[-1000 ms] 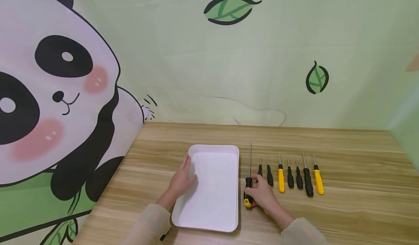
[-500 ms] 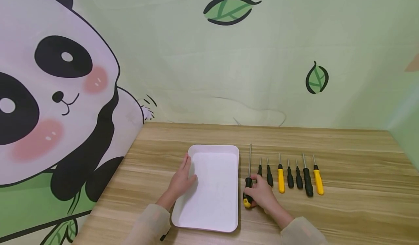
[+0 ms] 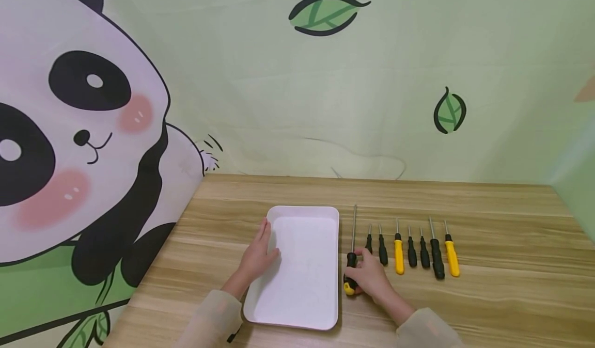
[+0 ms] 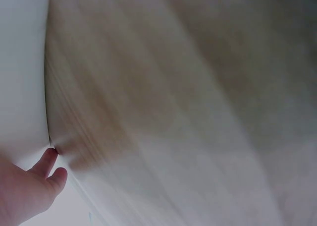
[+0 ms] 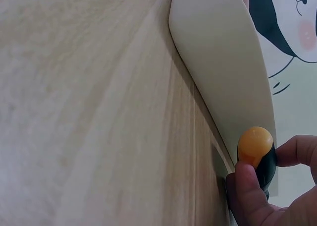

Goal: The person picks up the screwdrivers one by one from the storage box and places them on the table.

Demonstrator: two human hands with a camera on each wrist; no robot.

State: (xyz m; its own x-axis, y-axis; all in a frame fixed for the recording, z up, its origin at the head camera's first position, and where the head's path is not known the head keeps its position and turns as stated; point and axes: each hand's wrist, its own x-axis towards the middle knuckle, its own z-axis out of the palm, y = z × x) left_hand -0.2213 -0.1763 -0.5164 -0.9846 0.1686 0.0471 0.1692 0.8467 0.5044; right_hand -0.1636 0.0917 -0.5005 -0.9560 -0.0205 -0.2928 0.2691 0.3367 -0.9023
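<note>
Beside the tray's right edge, my right hand (image 3: 373,278) pinches the handle of a long screwdriver (image 3: 350,273), black with a yellow butt. Its steel shaft points away from me. In the right wrist view the yellow butt (image 5: 255,142) shows between thumb and fingers, close to the tray wall. A white rectangular tray (image 3: 302,317) lies on the table, with bare inside. My left hand (image 3: 254,256) rests on the tray's left rim with straight fingers, the thumb reaching over the inside. In the left wrist view, fingertips (image 4: 48,156) touch the tray's outer side.
Right of my right hand several screwdrivers lie in a row, among them a small black one (image 3: 382,250), a yellow one (image 3: 399,255), a larger black one (image 3: 437,259) and another yellow one (image 3: 452,257). The wooden table (image 3: 511,265) meets a printed backdrop (image 3: 260,105) behind.
My right hand and the long screwdriver have shifted slightly left, nearer the tray. My left hand and the tray stay where they were.
</note>
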